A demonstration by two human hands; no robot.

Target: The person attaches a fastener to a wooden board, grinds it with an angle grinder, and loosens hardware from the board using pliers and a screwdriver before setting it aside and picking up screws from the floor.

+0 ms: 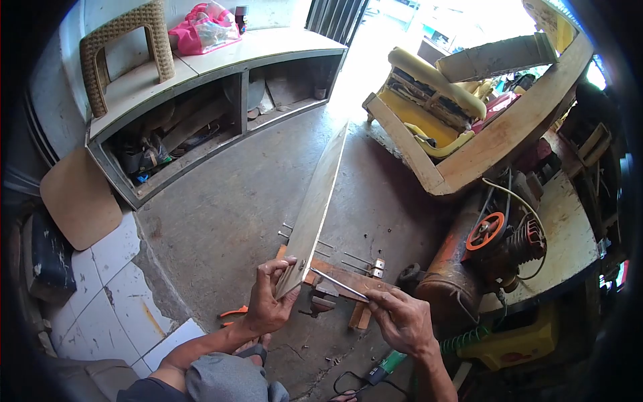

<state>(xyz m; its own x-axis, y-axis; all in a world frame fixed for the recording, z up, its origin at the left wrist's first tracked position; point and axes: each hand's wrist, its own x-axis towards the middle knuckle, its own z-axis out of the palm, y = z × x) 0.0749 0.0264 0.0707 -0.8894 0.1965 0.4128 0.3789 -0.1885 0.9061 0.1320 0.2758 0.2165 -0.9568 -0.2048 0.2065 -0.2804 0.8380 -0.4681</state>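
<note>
A long thin board point(315, 201) stands on edge in the middle of the view, its far end pointing up and away. My left hand point(271, 298) grips the near end, fingers on the left face. In my right hand point(402, 320) is a thin metal rod point(340, 284), held between thumb and fingers, its far tip close to the board's near edge. Whether the tip touches the board I cannot tell. Beneath the board lies a wooden piece point(355, 279) with long bolts point(356, 260) and a dark metal clamp part point(321, 305).
An orange-handled tool point(234, 312) and a green power tool point(388, 365) with a cable lie on the floor. An air compressor point(455, 261) stands at the right, below a wooden frame point(495, 147). A low cabinet point(244, 100) with a woven stool point(161, 40) is at the back left.
</note>
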